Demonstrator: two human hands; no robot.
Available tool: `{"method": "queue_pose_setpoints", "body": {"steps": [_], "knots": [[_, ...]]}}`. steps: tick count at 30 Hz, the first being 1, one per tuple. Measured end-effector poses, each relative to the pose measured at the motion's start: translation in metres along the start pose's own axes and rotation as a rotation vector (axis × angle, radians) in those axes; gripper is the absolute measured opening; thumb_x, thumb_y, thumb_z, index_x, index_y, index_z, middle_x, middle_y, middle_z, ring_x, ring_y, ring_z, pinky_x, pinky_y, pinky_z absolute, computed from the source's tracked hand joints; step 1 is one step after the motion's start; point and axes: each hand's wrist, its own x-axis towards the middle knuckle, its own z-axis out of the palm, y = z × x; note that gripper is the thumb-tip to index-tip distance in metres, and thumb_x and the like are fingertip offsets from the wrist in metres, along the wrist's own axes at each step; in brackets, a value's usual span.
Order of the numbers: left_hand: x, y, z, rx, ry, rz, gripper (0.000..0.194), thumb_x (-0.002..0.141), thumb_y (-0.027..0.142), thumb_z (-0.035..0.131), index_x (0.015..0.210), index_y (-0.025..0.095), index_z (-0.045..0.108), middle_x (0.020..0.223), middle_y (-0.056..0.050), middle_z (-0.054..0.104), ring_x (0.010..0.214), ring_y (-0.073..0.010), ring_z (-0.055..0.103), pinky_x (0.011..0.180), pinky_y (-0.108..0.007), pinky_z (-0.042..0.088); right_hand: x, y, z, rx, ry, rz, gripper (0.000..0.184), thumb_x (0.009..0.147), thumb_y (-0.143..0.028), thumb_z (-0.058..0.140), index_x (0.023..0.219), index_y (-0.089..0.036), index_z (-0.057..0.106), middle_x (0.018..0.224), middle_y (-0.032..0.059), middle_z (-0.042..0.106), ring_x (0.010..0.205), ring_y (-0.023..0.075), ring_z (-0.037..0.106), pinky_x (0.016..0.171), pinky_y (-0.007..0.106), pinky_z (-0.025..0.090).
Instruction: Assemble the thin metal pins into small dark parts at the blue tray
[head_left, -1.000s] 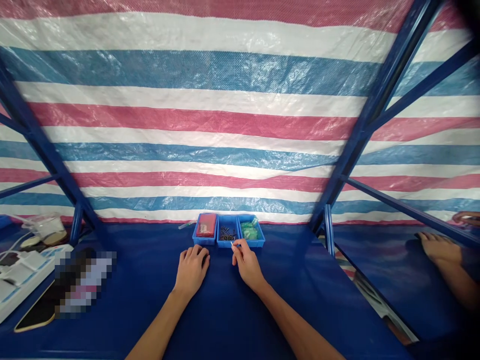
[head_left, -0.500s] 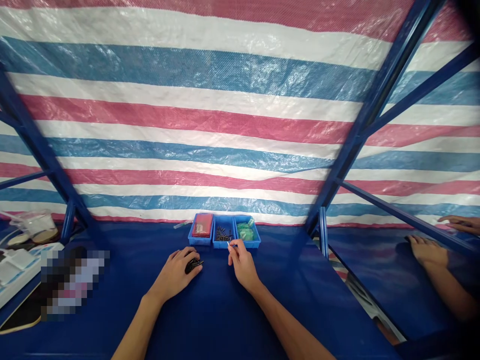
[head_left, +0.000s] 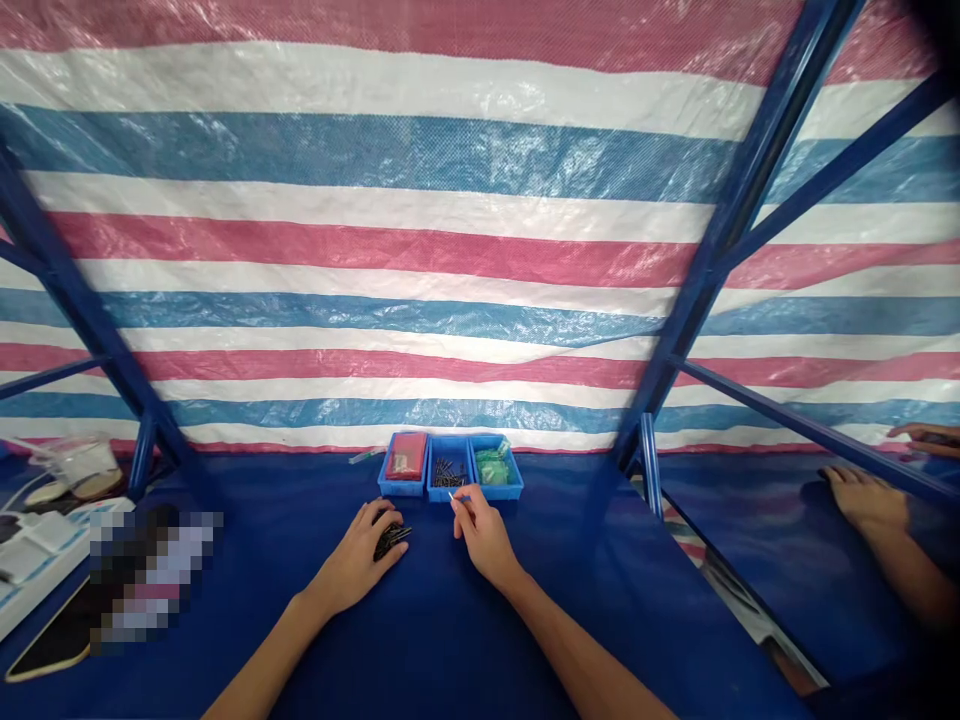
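My left hand (head_left: 358, 557) rests on the blue table with its fingers curled around a small bunch of thin dark screw-like pieces (head_left: 389, 540). Between the thumb and fingertips of my right hand (head_left: 481, 535) is a small, thin, pale pin-like piece (head_left: 451, 496); its exact kind is too small to tell. That hand is just in front of the middle blue bin (head_left: 450, 497), which contains more of the dark screw-like pieces (head_left: 448, 474). To its right, another blue bin (head_left: 501, 491) has green plastic bags in it. A red packet (head_left: 407, 455) fills the left blue bin (head_left: 401, 489).
A white power strip (head_left: 67, 560) and a dark flat object with a pale edge (head_left: 49, 630) lie at left. Blue metal posts (head_left: 694, 290) rise on both sides before a striped tarp (head_left: 405, 260). Another person's hand (head_left: 870, 497) is on the table at far right.
The view has tilted up a little. My right hand and its pale piece have shifted slightly left, and my left hand still curls around the dark pieces.
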Motion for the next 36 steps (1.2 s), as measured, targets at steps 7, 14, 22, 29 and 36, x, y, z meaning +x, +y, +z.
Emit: {"method": "queue_pose_setpoints", "body": {"steps": [7, 14, 22, 29, 36], "knots": [[0.013, 0.009, 0.015, -0.064, 0.047, -0.003, 0.016, 0.108, 0.040, 0.053, 0.113, 0.029, 0.063, 0.133, -0.007, 0.056, 0.126, -0.0270, 0.057, 0.110, -0.046, 0.052, 0.000, 0.000, 0.000, 0.007, 0.014, -0.007, 0.019, 0.109, -0.040, 0.045, 0.109, -0.025, 0.058, 0.061, -0.0063, 0.063, 0.055, 0.0176, 0.061, 0.061, 0.027, 0.041], [0.023, 0.017, 0.020, -0.096, 0.064, 0.008, 0.007, 0.105, 0.028, 0.053, 0.101, 0.026, 0.059, 0.125, -0.006, 0.059, 0.117, -0.0254, 0.060, 0.103, -0.043, 0.053, -0.001, -0.001, 0.000, 0.003, 0.009, -0.001, 0.019, 0.109, -0.039, 0.046, 0.108, -0.025, 0.058, 0.061, -0.0064, 0.063, 0.056, 0.0173, 0.060, 0.062, 0.027, 0.040], [0.022, 0.022, 0.020, -0.116, 0.082, -0.026, 0.009, 0.102, 0.020, 0.050, 0.102, 0.026, 0.056, 0.121, -0.006, 0.060, 0.110, -0.0232, 0.063, 0.099, -0.040, 0.055, -0.001, -0.001, -0.002, 0.011, 0.024, 0.015, 0.021, 0.110, -0.037, 0.041, 0.112, -0.025, 0.058, 0.064, -0.0063, 0.061, 0.056, 0.0168, 0.056, 0.060, 0.027, 0.037], [0.020, 0.018, 0.019, -0.119, 0.059, -0.010, 0.020, 0.106, 0.025, 0.047, 0.118, 0.030, 0.063, 0.129, -0.006, 0.059, 0.117, -0.0239, 0.063, 0.103, -0.040, 0.055, -0.002, -0.003, -0.005, 0.009, 0.028, 0.036, 0.025, 0.110, -0.037, 0.040, 0.096, -0.025, 0.057, 0.061, -0.0058, 0.061, 0.056, 0.0162, 0.057, 0.061, 0.026, 0.038], [0.019, 0.017, 0.016, -0.126, 0.065, -0.003, 0.018, 0.108, 0.034, 0.048, 0.107, 0.028, 0.066, 0.125, -0.007, 0.060, 0.114, -0.0245, 0.064, 0.099, -0.039, 0.058, -0.002, 0.002, -0.002, 0.025, 0.080, 0.002, 0.021, 0.111, -0.040, 0.039, 0.105, -0.026, 0.054, 0.072, -0.0045, 0.063, 0.056, 0.0155, 0.056, 0.057, 0.026, 0.039]]}}
